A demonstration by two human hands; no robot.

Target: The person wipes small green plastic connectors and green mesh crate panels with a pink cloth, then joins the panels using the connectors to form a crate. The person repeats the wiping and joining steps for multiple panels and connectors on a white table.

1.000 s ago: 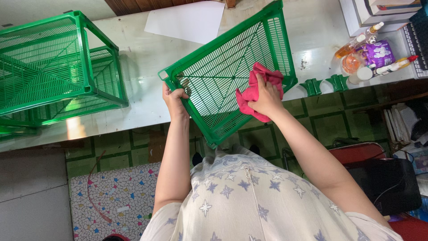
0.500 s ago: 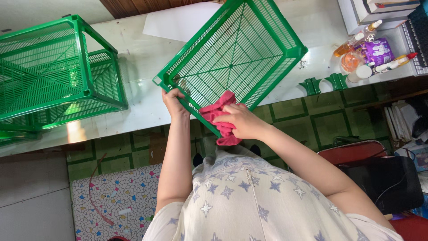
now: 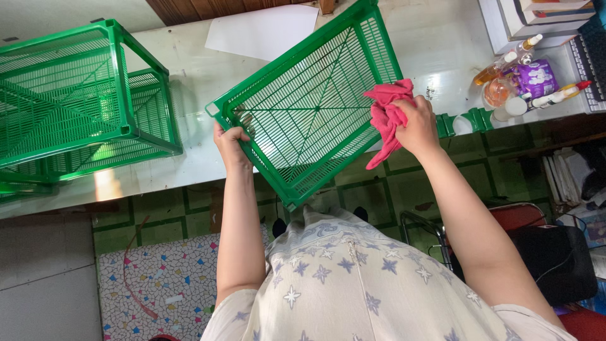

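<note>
Green crate (image 3: 309,117) clamped by left hand (image 3: 231,142); right hand (image 3: 416,123) clutches pink cloth (image 3: 386,113); bottles (image 3: 524,82) nearby.

Glossy green plastic lattice crate (image 3: 309,117), soft pink cloth rag (image 3: 386,113), smooth pale counter (image 3: 189,82)

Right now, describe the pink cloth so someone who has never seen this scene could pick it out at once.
Start at the long pale counter across the top of the view. In front of it two hands tilt a green slatted crate; follow its right edge to the right hand. The pink cloth is bunched in that hand, pressed against the crate, one corner hanging down, the only soft pink thing among hard green plastic.
</note>
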